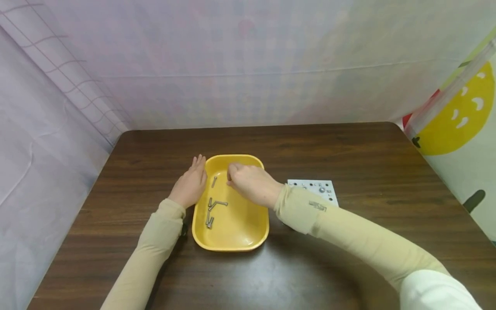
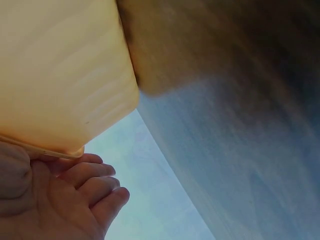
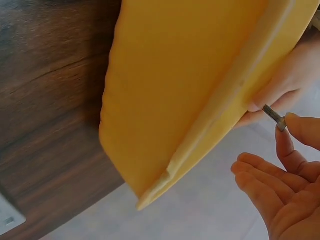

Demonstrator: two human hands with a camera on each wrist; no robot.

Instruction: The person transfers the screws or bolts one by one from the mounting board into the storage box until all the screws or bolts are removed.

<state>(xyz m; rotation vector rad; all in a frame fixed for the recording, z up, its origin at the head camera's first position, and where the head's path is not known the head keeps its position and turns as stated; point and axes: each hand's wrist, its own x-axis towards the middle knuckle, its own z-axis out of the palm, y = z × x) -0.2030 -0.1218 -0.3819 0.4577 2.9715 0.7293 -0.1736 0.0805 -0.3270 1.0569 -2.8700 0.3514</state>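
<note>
A yellow tray (image 1: pixel 236 228) stands on the dark wooden table, with several metal bolts (image 1: pixel 214 181) lying along its left half. My left hand (image 1: pixel 190 183) rests against the tray's left rim; the left wrist view shows its fingers (image 2: pixel 95 187) extended and relaxed beside the rim. Over the tray's far right part is my right hand (image 1: pixel 253 183). In the right wrist view, its thumb and index finger pinch a small bolt (image 3: pixel 274 118) by the head, threaded end pointing away from the fingertips. The other fingers are loosely extended. That bolt is hidden in the head view.
Right of the tray lies a light grey plate (image 1: pixel 329 189) with holes and markings, partly covered by my right forearm. A round metal piece (image 1: pixel 322 189) sits on it. White patterned cloth (image 1: pixel 248 64) hangs behind the table's far edge.
</note>
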